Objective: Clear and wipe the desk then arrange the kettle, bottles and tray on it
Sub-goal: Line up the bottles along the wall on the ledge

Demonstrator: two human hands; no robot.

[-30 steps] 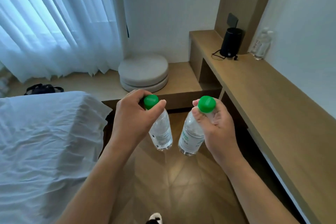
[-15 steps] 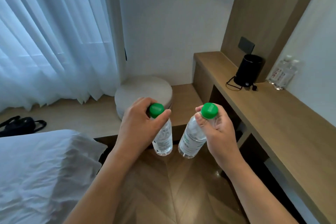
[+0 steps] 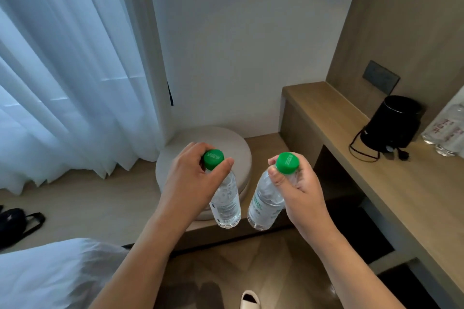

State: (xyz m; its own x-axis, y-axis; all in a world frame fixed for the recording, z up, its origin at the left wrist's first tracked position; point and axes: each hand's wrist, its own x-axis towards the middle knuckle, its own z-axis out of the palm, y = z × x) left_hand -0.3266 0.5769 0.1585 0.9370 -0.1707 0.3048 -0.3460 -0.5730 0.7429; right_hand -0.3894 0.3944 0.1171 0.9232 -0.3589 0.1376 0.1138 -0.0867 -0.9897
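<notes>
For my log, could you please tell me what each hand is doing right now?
Left hand: grips a green-capped water bottle near its neck.
Right hand: grips another green-capped water bottle.

- A sheer white curtain (image 3: 62, 70) fills the left side, daylight glowing through its folds; its hem hangs just above a low wooden platform (image 3: 100, 206).
- A plain white wall (image 3: 246, 45) stands behind, meeting a tall wood-panelled wall (image 3: 401, 20) on the right, which carries a dark socket plate (image 3: 381, 79).
- A round grey cushion (image 3: 233, 148) sits on the platform near the corner.
- The floor (image 3: 251, 263) is wood laid in a herringbone pattern.
- White bedding (image 3: 50, 276) shows at the lower left.
- A black bag (image 3: 15, 221) lies on the platform at the left edge.
</notes>
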